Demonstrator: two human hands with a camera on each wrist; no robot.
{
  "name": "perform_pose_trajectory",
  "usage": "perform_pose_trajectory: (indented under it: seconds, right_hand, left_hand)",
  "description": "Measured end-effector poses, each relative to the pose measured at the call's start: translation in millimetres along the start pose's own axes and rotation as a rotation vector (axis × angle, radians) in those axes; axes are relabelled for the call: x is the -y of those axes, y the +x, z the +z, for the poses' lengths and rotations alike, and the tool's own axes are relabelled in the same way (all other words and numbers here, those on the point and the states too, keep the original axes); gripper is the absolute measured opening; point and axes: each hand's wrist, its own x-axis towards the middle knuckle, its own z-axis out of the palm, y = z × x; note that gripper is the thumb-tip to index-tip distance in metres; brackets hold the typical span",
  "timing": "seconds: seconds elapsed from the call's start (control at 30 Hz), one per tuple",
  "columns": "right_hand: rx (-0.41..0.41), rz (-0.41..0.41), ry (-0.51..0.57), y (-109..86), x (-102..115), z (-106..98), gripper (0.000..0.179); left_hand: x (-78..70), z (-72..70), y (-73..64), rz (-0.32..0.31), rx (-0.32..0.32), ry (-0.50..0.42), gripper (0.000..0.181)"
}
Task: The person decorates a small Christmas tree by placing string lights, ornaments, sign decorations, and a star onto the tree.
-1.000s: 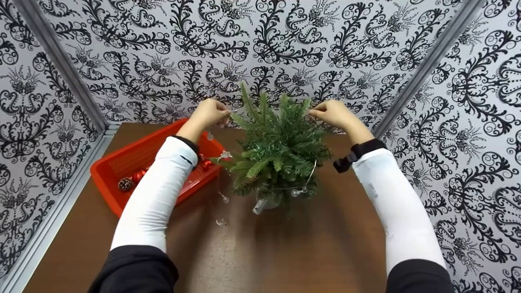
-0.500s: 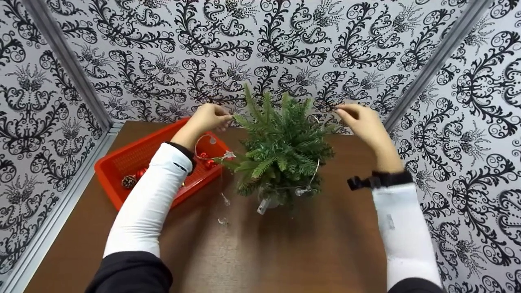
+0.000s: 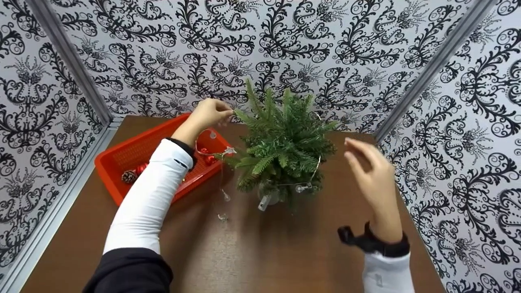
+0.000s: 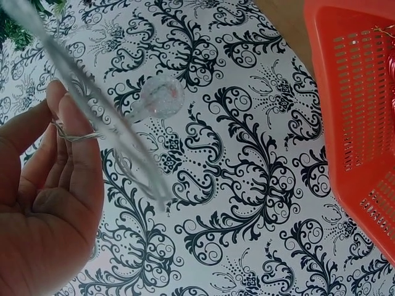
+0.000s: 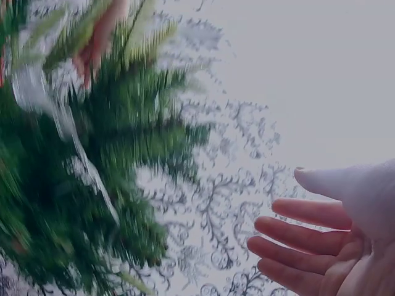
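Note:
A small artificial Christmas tree (image 3: pixel 281 142) stands on the table, a string of lights running round its branches. At the tree's upper left my left hand (image 3: pixel 211 112) pinches the string's thin wire (image 4: pixel 80 134) between thumb and fingers. Beside those fingers dangles a clear round bulb (image 4: pixel 162 97). More of the string hangs below, with a star (image 3: pixel 230 150), a clear bulb (image 3: pixel 226 197) and a small clear ornament (image 3: pixel 222 217) low over the table. My right hand (image 3: pixel 372 175) is apart from the tree on its right, thumb and fingers spread, holding nothing.
A red plastic basket (image 3: pixel 106 179) sits left of the tree, under my left arm. In it lie a pine cone (image 3: pixel 129 176) and red ornaments (image 3: pixel 208 158). A clear battery box (image 3: pixel 264 202) hangs at the tree's base. Patterned walls (image 3: pixel 285 49) enclose the table.
My right hand has left the tree's right side, moving right and then down toward me as its fingers opened. The left hand stays at the upper left, still pinching the wire.

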Motion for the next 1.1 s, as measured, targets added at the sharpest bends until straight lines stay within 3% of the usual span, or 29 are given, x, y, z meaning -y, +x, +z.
perform_pose_trajectory:
  seconds: [0.17,0.33,0.43,0.53,0.67,0.87,0.97,1.1]
  right_hand:
    - [-0.044,-0.095,0.083,-27.1,17,5,0.027]
    - [-0.076,-0.287,0.171,-55.8,43,25,0.036]
    - [0.006,-0.399,0.199,-77.6,63,47,0.032]
    - [0.179,-0.430,0.217,-100.3,81,75,0.032]
    - [0.389,-0.308,0.258,-119.7,92,116,0.042]
    - [0.631,0.042,0.319,-129.2,96,175,0.061]
    - [0.669,0.182,0.349,-130.0,96,200,0.070]
    - [0.631,0.346,0.405,-130.1,94,225,0.081]
  left_hand:
    - [-0.1,0.7,-0.1,-0.007,-0.001,-0.014,0.024]
    - [0.2,1.2,-1.0,-0.034,0.007,-0.031,0.026]
    - [-1.3,0.4,-1.7,-0.050,0.010,-0.042,0.027]
    - [-3.4,-0.6,-1.7,-0.059,0.010,-0.050,0.028]
    - [-6.4,-2.0,-1.4,-0.063,0.016,-0.063,0.027]
    - [-6.5,-2.2,-1.8,-0.033,0.016,-0.046,0.024]
    - [-5.9,-2.5,-2.7,-0.007,0.015,-0.028,0.024]
    - [-5.7,-2.0,-4.2,-0.009,0.009,-0.032,0.023]
